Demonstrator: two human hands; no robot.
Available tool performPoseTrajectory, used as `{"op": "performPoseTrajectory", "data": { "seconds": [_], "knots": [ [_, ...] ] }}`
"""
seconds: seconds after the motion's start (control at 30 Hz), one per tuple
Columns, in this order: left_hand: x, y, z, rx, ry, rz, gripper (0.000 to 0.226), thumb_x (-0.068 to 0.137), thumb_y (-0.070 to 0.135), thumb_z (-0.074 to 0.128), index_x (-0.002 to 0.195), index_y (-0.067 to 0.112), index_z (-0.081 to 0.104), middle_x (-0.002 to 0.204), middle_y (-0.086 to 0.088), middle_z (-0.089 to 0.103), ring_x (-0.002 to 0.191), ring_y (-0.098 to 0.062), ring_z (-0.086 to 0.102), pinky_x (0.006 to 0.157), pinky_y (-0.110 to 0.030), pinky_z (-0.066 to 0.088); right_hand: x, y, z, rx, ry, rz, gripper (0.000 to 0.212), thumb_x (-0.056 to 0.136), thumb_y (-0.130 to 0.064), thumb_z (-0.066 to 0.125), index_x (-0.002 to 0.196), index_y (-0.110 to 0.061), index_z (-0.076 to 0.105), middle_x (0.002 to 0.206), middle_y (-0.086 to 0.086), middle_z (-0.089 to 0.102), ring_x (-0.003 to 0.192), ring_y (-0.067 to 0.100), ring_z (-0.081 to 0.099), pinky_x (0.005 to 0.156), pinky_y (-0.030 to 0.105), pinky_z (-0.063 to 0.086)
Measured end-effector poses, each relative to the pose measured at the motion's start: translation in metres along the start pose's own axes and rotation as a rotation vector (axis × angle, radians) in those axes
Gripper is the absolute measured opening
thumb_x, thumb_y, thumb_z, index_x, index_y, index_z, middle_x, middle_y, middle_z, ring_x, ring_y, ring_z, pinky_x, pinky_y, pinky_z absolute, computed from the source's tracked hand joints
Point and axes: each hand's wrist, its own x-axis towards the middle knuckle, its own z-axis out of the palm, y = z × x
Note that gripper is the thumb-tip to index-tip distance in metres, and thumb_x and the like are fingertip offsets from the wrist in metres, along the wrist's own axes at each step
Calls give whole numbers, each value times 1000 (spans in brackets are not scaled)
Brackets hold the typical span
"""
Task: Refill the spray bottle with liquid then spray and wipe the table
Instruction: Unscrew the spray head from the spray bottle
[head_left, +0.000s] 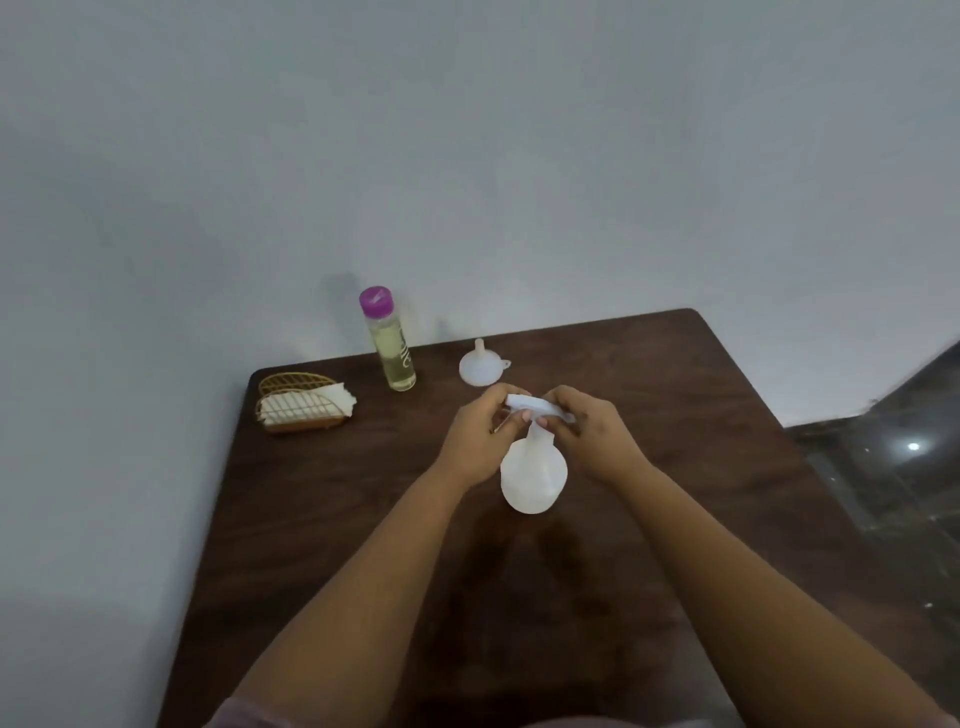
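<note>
Early stage, I'd say: spray bottle (533, 475) stands mid-table (675, 519), white, round-bodied, looks opaque so fill level can't be read; both hands are at its head, left hand (480, 441) curled round the neck/trigger side, right hand (589, 439) pinching the sprayer top (535, 405), prob. unscrewing it. Behind the bottle, funnel (478, 366) lies unused w/ spout up, liquid bottle (389, 343) beyond-left is capped, napkins (306, 402) far left untouched. Refill, spray, wipe all left.

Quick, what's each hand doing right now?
Left hand: grips the spray head of the spray bottle.
Right hand: grips the spray head too.
</note>
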Motion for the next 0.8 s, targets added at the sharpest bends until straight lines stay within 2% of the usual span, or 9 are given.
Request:
{"op": "performPoseTrajectory", "data": {
  "seconds": [0.07, 0.13, 0.2, 0.27, 0.33, 0.47, 0.53, 0.63, 0.8],
  "knots": [
    [-21, -7, -2, -3, 9, 4, 32, 95, 31, 60, 125, 18, 56, 118, 6, 65, 108, -11, 63, 93, -30, 54, -17, -8, 16, -25, 1, -3, 10, 92, -18, 61, 99, -11, 60, 87, -4, 61, 72, 6, 54, 63, 15, 36],
    [-43, -14, 4, 31, 194, 24, 45, 92, 28, 65, 133, 18, 49, 132, 6, 54, 116, -8, 55, 94, -23, 50, -31, -12, 31, -51, 45, 1, 8, 91, -18, 61, 96, -12, 59, 86, -3, 60, 73, 9, 54, 62, 14, 35],
    [-68, -22, 19, 65, 454, 1, 49, 86, 22, 71, 128, 14, 47, 129, 3, 46, 107, -7, 54, 87, -24, 52, -41, -14, 41, -76, 89, 15, 7, 90, -18, 62, 93, -14, 57, 87, -2, 60, 75, 13, 55, 63, 17, 38],
    [-90, -30, 41, 28, 537, -72, 41, 81, 16, 72, 113, 14, 46, 116, 0, 44, 89, -11, 54, 79, -37, 54, -43, -16, 44, -120, 94, 33, 9, 90, -18, 62, 94, -14, 55, 89, -1, 61, 78, 15, 56, 66, 25, 44],
    [-99, -37, 59, -51, 439, -230, 41, 78, 14, 73, 108, 16, 45, 114, -3, 46, 95, -19, 57, 85, -44, 52, -41, -19, 42, -164, 82, 40, 13, 88, -18, 65, 94, -14, 55, 90, 0, 61, 78, 15, 56, 67, 26, 43],
    [-71, -30, 71, 115, 126, -364, 71, 84, 32, 71, 142, 8, 37, 146, -7, 37, 138, -26, 33, 113, -38, 32, -37, -25, 43, -214, 123, 10, 15, 82, -14, 69, 88, -8, 57, 79, -3, 53, 69, 15, 50, 62, 22, 35],
    [-48, -23, 66, 198, 68, -294, 57, 88, 28, 65, 137, 8, 44, 143, -9, 45, 135, -26, 40, 111, -37, 34, -35, -28, 46, -234, 126, 27, 14, 82, -14, 69, 86, -6, 57, 76, -3, 48, 65, 14, 46, 57, 16, 30],
    [-32, -23, 59, 248, 26, -354, 28, 95, 21, 52, 119, 9, 57, 123, -9, 62, 116, -27, 58, 95, -36, 47, -31, -30, 48, -294, 104, 91, 20, 85, -20, 67, 79, -13, 49, 74, -5, 43, 62, 7, 42, 54, 12, 24],
    [-32, -38, 59, 290, -21, -351, 35, 95, 33, 54, 123, 12, 57, 121, -6, 65, 112, -23, 62, 90, -31, 46, -27, -26, 50, -336, 26, 164, 25, 86, -29, 66, 77, -15, 46, 77, -4, 44, 68, 10, 47, 58, 17, 35]
  ]
}}
